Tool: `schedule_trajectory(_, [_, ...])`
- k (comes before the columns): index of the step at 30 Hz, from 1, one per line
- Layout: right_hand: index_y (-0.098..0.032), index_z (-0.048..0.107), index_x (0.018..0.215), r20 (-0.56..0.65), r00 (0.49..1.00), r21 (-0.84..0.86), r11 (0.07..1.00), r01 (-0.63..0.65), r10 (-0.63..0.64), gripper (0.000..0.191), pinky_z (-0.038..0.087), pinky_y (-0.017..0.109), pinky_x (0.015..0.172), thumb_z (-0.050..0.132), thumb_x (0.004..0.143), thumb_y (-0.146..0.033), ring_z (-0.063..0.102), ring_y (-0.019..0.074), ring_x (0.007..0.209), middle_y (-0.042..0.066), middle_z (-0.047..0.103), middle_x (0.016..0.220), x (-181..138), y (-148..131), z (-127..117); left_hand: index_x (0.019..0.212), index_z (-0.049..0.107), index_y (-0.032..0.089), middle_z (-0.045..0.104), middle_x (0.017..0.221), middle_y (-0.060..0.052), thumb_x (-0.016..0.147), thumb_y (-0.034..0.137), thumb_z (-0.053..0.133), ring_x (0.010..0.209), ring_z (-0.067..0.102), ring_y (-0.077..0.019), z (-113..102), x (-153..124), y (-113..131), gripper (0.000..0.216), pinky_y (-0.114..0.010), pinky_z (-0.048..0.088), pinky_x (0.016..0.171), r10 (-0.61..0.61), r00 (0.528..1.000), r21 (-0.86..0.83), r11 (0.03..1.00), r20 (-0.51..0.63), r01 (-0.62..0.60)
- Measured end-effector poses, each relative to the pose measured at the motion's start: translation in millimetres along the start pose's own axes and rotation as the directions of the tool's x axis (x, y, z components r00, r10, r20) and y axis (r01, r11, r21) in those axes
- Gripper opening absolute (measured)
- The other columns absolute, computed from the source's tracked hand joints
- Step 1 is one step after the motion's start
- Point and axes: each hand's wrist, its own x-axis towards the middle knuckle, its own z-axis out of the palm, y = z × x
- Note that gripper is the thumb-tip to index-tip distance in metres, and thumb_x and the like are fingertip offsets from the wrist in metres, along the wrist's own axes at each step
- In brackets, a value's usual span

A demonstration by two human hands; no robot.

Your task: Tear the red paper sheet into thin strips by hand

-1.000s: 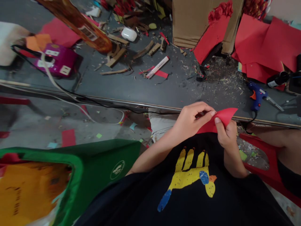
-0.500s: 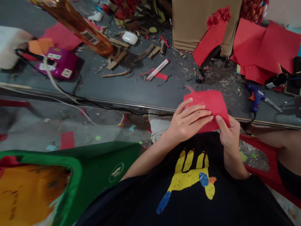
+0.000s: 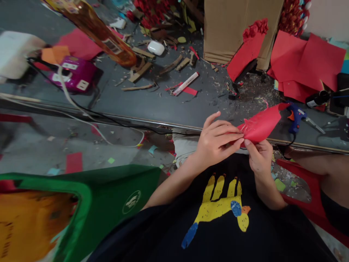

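Grip of left hand [image 3: 219, 140] and right hand [image 3: 260, 154] pinches red paper [image 3: 262, 125], a green bin [image 3: 114, 189] holding orange material [image 3: 29, 222].

Looks like a craft workshop. Shown by a blue glue gun [image 3: 296, 117], red paper sheets [image 3: 302, 65], a marker [image 3: 186, 83] and wood scraps [image 3: 140, 72] on a grey worktop [image 3: 131, 103], plus coloured paper bits [image 3: 74, 162] on the floor [image 3: 40, 156].

Held sheet [image 3: 263, 125] sits left of glue gun [image 3: 296, 113], perhaps touching.

tabletop [image 3: 163, 109] free between hands [image 3: 219, 140] and marker [image 3: 187, 83]; glue gun [image 3: 297, 114] obstructs right.
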Motion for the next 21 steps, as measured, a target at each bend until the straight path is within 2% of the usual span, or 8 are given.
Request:
schedule_trajectory(4, [-0.021,0.07,0.084,0.027,1.0,0.008,1.0,0.014,-0.014,0.015,0.053,0.027,0.061,0.067,0.08,-0.035,0.065,0.0147,0.065,0.002,0.073,0.076,-1.3,-1.3,-0.7,0.078,0.069,0.022,0.075,0.082,0.002,0.086,0.027,0.064,0.074,0.069,-0.0113,-5.3,5.5,1.3,0.011,-0.038,0.044,0.103,-0.084,0.991,-0.184,0.978,0.106,0.103])
schedule_trajectory(9, [-0.022,0.069,0.088,0.02,0.999,0.052,0.998,0.039,-0.04,0.014,0.055,0.027,0.067,0.067,0.08,-0.033,0.067,0.0146,0.071,0.001,0.074,0.082,-2.3,-0.8,-0.2,0.079,0.064,0.019,0.074,0.085,-0.001,0.089,0.022,0.056,0.079,0.069,-0.0121,-8.2,9.4,5.4,0.013,-0.039,0.042,0.106,-0.12,0.969,-0.212,0.963,0.217,0.167])
schedule_trajectory(14, [-0.022,0.067,0.085,-0.033,0.998,0.048,0.997,0.058,-0.057,0.015,0.054,0.026,0.065,0.069,0.077,-0.035,0.065,0.0141,0.07,0.001,0.073,0.079,-1.9,1.0,-1.2,0.081,0.059,0.019,0.073,0.082,0.0,0.093,0.026,0.048,0.079,0.069,-0.0125,-3.4,8.8,8.6,0.018,-0.037,0.046,0.103,-0.123,0.973,-0.208,0.964,0.194,0.164])
schedule_trajectory(21, [-0.023,0.067,0.086,-0.003,0.999,0.069,0.996,0.055,-0.055,0.015,0.054,0.027,0.069,0.068,0.078,-0.037,0.065,0.0146,0.071,0.001,0.072,0.079,-3.9,5.5,-3.8,0.083,0.057,0.019,0.071,0.081,0.0,0.094,0.024,0.047,0.078,0.067,-0.0113,-4.6,11.0,10.2,0.016,-0.036,0.047,0.101,-0.161,0.978,-0.2,0.962,0.129,0.185])
